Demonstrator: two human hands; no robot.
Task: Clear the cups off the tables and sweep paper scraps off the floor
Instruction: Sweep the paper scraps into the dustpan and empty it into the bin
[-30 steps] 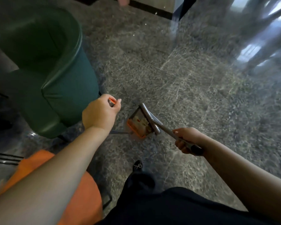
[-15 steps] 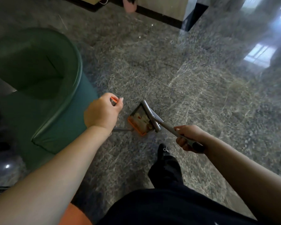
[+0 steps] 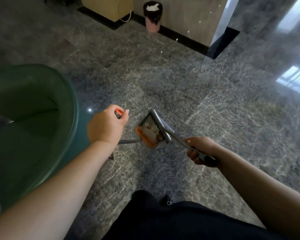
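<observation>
I've stepped forward, and the pink, black-lined waste bin (image 3: 152,16) by the wall is now in view.
My left hand (image 3: 106,126) grips the orange-tipped broom handle (image 3: 118,113); my right hand (image 3: 200,150) grips the grey dustpan with orange lip (image 3: 150,131), scraps inside, bin straight ahead.

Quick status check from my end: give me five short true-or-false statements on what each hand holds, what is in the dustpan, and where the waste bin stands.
1. The left hand grips an orange-tipped handle. True.
2. The right hand is empty. False: it grips a grey handle that runs down to the dustpan.
3. The dustpan holds white scraps. True.
4. The waste bin stands beside the green chair. False: it stands far ahead, by the wall.
5. The waste bin has a black liner with white waste on top. True.
</observation>
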